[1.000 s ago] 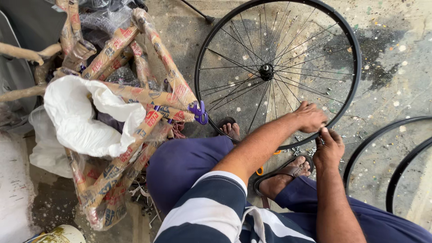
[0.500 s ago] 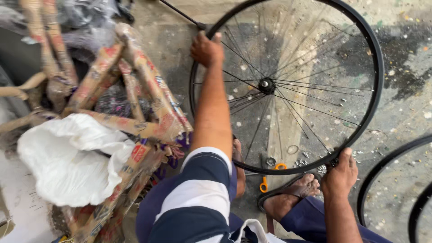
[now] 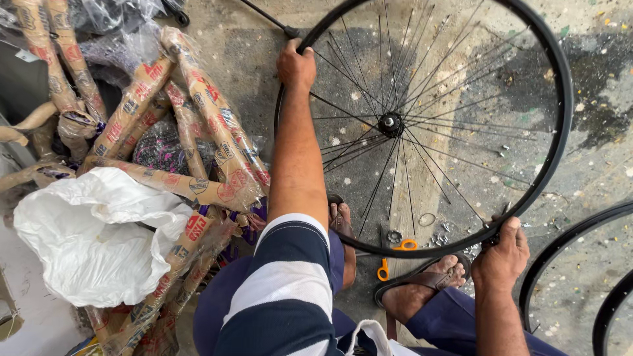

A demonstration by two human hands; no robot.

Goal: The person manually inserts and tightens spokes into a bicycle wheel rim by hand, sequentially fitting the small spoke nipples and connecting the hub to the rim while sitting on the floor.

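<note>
**Wheel rim, spoked, black, held in both hands**

Wheel rim point(image 3: 557, 132), black, with thin spokes and central hub point(image 3: 390, 122); upright on concrete floor point(image 3: 597, 66), just in front of sandalled feet. Left hand point(image 3: 296, 66): grip closed over upper left arc of rim, arm at full stretch. Right hand point(image 3: 502, 256): grip closed over lower right arc; fingertips hidden behind rim. Orange-handled tool point(image 3: 394, 256) and small metal parts point(image 3: 394, 236) on floor beneath lower arc, between the feet. Paper-wrapped bicycle frames point(image 3: 198, 125) under clear plastic, stacked at left, near left arm. White plastic bag point(image 3: 92, 237) draped on stack. Two further black rims point(image 3: 570, 244) at right edge, partly out of view.
</note>
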